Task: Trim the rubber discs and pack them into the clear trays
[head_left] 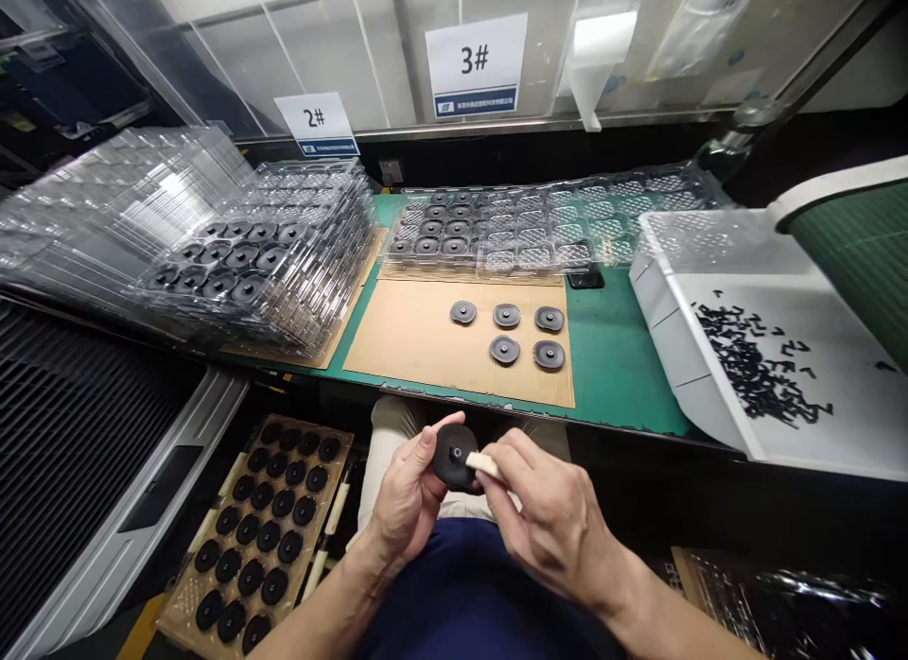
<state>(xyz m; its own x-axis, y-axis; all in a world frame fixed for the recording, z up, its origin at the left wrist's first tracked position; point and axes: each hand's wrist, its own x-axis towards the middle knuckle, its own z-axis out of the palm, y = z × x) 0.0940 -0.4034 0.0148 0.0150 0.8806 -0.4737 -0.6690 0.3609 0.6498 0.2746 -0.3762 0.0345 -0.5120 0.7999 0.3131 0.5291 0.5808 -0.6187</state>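
Note:
My left hand (410, 490) grips a round black part (445, 457) by its edge, its small raised centre stub facing up. In my right hand (543, 499) is a pale, cream-coloured strip (483, 465), pinched between thumb and fingers. The strip's tip reaches over the black part close to the stub; I cannot tell whether it touches. Both hands are above my lap, just in front of the bench edge. Several similar black parts (506, 315) lie in two rows on a cardboard sheet (411, 329) beyond them.
Stacked clear trays (305, 291) with black parts stand at left. More trays (532, 230) lie along the back of the green bench (610, 357). A white bin (681, 329) at right contains small black scraps (752, 367). A filled tray (262, 518) sits low on the left.

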